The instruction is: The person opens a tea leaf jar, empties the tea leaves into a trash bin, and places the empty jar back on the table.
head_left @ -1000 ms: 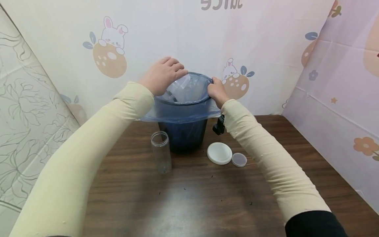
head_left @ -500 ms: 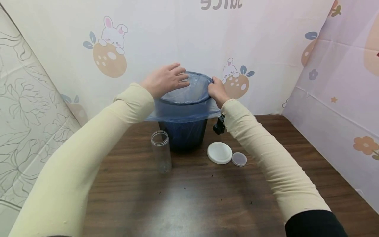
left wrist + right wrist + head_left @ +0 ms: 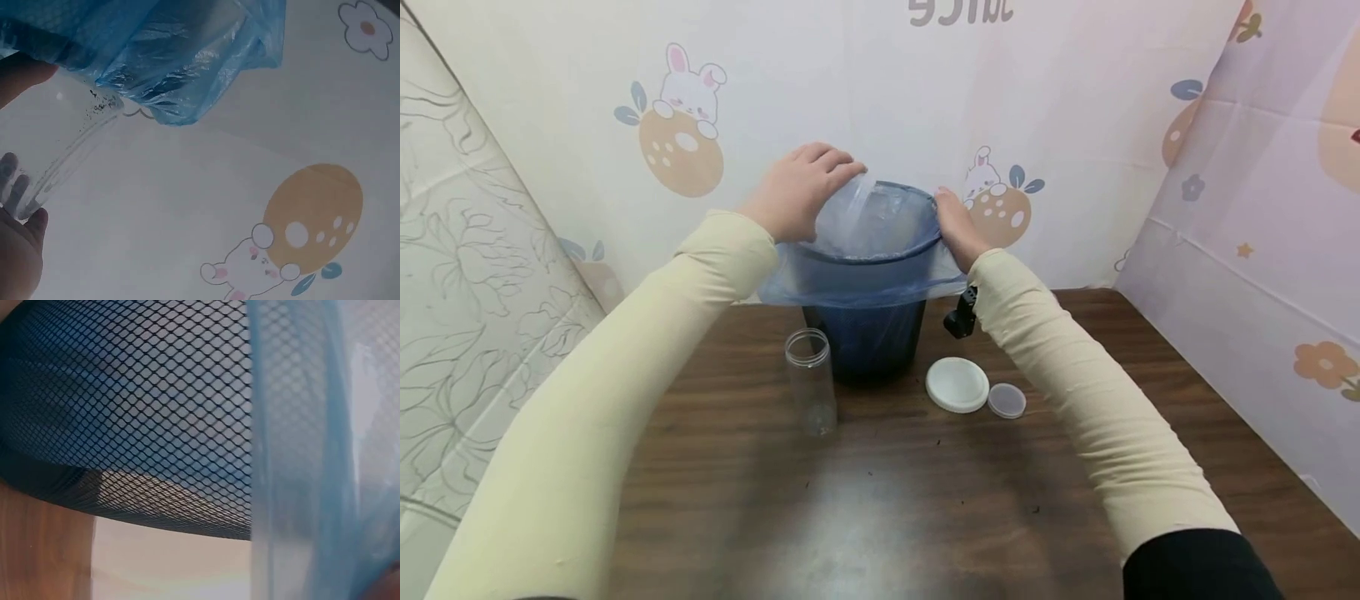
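A dark mesh waste bin (image 3: 868,343) lined with a blue plastic bag (image 3: 865,282) stands at the back of the table. Over its left rim my left hand (image 3: 793,193) grips a clear plastic container (image 3: 850,207), tilted into the opening. The left wrist view shows dark specks inside that container (image 3: 75,128), close to the blue bag (image 3: 181,75). My right hand (image 3: 958,227) lies against the bin's right rim, with most fingers hidden behind it. Up close in the right wrist view are the mesh (image 3: 162,394) and the hanging bag (image 3: 300,456).
A tall clear jar (image 3: 812,383) without a lid stands in front of the bin, to its left. On the right lie a white lid (image 3: 957,385) and a smaller translucent lid (image 3: 1007,401). Small dark bits dot the brown table (image 3: 880,517). Patterned cloth walls (image 3: 850,92) surround it.
The left hand dipped into the bin's mouth, then rose slightly leftward with the clear container. The right hand loosened from its grip on the rim and now lies flatter against it.
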`<state>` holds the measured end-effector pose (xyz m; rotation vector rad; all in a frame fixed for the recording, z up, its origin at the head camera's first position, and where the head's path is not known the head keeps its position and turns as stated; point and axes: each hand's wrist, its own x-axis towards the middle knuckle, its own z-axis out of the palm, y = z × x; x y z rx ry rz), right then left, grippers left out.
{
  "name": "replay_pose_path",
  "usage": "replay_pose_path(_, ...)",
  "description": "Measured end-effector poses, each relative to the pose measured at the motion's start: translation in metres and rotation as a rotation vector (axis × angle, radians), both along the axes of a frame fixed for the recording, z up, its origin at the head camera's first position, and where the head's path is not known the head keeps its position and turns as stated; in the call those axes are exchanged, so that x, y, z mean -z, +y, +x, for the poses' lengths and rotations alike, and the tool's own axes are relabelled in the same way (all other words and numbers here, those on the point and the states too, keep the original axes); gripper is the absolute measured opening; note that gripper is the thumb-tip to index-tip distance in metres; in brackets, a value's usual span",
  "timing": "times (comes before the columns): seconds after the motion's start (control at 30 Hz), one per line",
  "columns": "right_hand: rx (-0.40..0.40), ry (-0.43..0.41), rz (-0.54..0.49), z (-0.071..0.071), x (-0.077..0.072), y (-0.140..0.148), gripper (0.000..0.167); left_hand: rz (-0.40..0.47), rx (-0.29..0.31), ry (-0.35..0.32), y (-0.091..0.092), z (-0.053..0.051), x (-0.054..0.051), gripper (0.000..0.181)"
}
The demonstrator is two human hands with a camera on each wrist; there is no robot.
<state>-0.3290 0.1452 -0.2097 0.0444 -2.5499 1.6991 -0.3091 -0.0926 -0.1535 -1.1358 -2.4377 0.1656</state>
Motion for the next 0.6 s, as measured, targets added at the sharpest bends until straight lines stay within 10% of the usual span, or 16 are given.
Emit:
replay_pose_path(0.37,-0.041,0.227,0.194,0.022,-0.012,0.008,0.058,0.393,-0.204,-0.209,-0.007,0.019,-0.005,0.118)
replay_pose_path(0.6,-0.239,0.422,0.111,0.042,-0.023,0.005,0.057,0.724,-0.108,-0.349,-0.005,0.035,-0.002,0.116)
